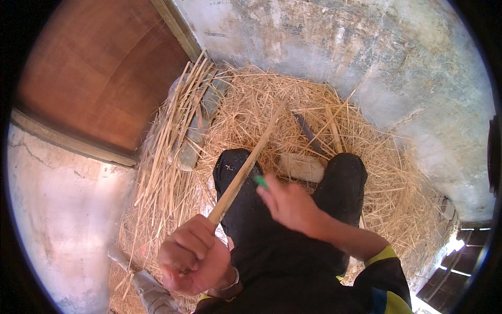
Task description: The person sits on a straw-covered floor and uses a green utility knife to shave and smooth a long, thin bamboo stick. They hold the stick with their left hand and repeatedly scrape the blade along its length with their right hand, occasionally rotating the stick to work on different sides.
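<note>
My left hand (196, 256) is closed round the near end of a long, pale wooden strip (246, 167), which looks like split bamboo. The strip slants up and away to the right, passing over my left knee. Close to its right side is my right hand (293, 206), fingers pinched on a small green object (261, 181). Motion blurs that object, so its kind does not show. Between my knees lies a pale block (301, 166), with a dark, narrow, blade-like piece (308, 133) beyond it in the shavings.
Straw-like shavings (251, 94) cover the floor around my legs. A heap of thin strips (162, 152) lies at the left beside a grey-green, long rounded object (201, 125). A stained wall (340, 42) stands ahead and right; a brown panel (99, 78) is at the far left.
</note>
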### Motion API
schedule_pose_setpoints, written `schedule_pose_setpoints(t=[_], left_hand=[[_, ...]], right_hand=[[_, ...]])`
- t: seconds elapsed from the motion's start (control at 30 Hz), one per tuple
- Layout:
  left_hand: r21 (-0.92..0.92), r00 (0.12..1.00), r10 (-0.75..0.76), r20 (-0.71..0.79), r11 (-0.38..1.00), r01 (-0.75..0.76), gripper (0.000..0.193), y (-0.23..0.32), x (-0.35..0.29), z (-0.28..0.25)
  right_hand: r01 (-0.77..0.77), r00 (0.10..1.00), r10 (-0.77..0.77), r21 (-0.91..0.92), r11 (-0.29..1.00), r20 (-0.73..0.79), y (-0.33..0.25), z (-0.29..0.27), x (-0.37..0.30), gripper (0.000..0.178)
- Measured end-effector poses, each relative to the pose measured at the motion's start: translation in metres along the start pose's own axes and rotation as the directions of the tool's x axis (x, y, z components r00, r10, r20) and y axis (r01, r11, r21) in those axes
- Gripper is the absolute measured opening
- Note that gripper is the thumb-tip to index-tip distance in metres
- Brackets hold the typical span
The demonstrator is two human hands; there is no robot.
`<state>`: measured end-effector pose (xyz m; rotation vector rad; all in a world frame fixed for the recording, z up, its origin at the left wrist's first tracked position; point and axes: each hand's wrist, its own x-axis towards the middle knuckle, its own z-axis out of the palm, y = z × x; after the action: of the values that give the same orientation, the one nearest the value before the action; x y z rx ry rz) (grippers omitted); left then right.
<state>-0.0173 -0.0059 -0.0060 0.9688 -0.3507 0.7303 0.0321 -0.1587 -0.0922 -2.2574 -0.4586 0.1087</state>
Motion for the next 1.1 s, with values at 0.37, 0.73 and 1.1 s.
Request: schedule_pose_setpoints(t=[0.37, 0.73, 1.1], left_hand=[[0.126, 0.988, 0.027, -0.154, 0.992, -0.007, 0.033, -0.015, -0.001, 0.011], [0.155, 0.971, 0.037, -0.237, 0.988, 0.0, 0.035, -0.013, -0.004, 0.009], [0.131, 0.99, 0.028, -0.141, 0.991, -0.01, 0.036, -0.012, -0.001, 0.005]], right_hand=[[0.131, 0.986, -0.141, -0.105, 0.986, -0.088, -0.006, 0.014, 0.006, 0.021], [0.083, 0.991, -0.102, -0.194, 0.978, -0.089, -0.008, 0.016, 0.006, 0.021], [0.184, 0.983, -0.186, -0.095, 0.978, -0.007, -0.029, -0.009, -0.002, 0.022]])
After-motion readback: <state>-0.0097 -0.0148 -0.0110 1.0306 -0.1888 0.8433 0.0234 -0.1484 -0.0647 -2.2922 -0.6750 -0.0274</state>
